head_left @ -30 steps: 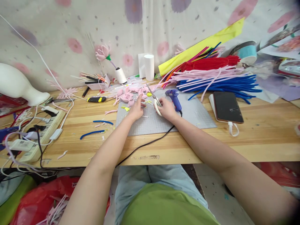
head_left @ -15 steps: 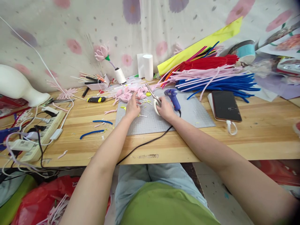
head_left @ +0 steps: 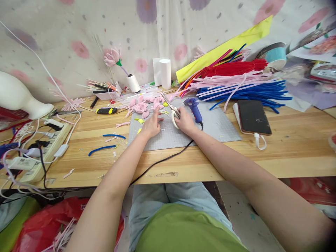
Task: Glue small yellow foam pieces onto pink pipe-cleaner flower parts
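Observation:
My right hand is closed around the white-handled scissors, whose blades point away to the upper left and look parted a little. To the left, my left hand is low over the grey cutting mat, fingers apart, with nothing visible in them. Small yellow-and-white snippets lie by its fingertips. Just beyond are pink petal shapes of fuzzy pipe cleaner in a loose heap. A purple glue gun rests right of the scissors.
Blue pipe cleaners, with pink and red bundles, are piled at the back right. A black power bank lies right of the mat. The glue gun's black cord crosses the front. A power strip with tangled cables is at left.
My left hand has drawn slightly towards me and to the right, away from the pink petals. My right hand and the scissors stay almost where they were.

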The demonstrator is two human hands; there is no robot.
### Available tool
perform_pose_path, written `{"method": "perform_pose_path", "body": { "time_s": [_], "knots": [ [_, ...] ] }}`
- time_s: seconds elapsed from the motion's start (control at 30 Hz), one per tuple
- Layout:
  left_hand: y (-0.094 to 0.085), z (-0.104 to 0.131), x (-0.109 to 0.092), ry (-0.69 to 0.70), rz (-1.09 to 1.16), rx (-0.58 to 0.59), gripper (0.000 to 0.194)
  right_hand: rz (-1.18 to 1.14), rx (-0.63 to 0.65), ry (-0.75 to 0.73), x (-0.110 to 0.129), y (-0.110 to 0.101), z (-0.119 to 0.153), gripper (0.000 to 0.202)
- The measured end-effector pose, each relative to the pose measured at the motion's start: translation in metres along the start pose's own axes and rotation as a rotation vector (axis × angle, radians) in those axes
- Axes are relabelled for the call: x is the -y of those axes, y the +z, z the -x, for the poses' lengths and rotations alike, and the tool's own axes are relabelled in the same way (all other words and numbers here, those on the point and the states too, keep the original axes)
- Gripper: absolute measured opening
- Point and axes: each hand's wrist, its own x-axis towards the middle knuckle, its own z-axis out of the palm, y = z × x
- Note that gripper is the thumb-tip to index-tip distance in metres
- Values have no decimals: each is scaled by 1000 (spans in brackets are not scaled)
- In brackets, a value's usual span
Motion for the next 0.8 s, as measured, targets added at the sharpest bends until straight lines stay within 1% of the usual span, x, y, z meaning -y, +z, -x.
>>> {"method": "perform_pose_path", "body": {
  "time_s": [0.1,0.2,0.33,0.4,0.5,0.57,0.63,0.7,0.8],
  "knots": [
    [-2,2,-1,36,-76,34,87,4,-19,-17,-2,3,-2,26],
    [-2,4,-6,42,-164,54,86,8,-40,-32,-4,5,-3,25],
    [-1,5,-11,25,-207,38,85,18,-39,-20,-3,2,-2,26],
    [2,4,-7,27,-143,18,86,19,-33,-8,-1,0,-1,26],
    [10,2,7,8,89,-38,89,20,-30,4,-1,-3,0,26],
    [15,0,18,-25,286,-117,90,24,-27,3,-2,-4,0,26],
    [17,-2,25,-51,418,-221,91,29,-15,-10,-3,-4,1,26],
    [17,-5,28,-78,470,-297,90,37,4,-26,-3,-3,1,27],
    [12,-8,26,-118,451,-338,86,50,28,-47,-2,-3,2,28]
  ]
}}
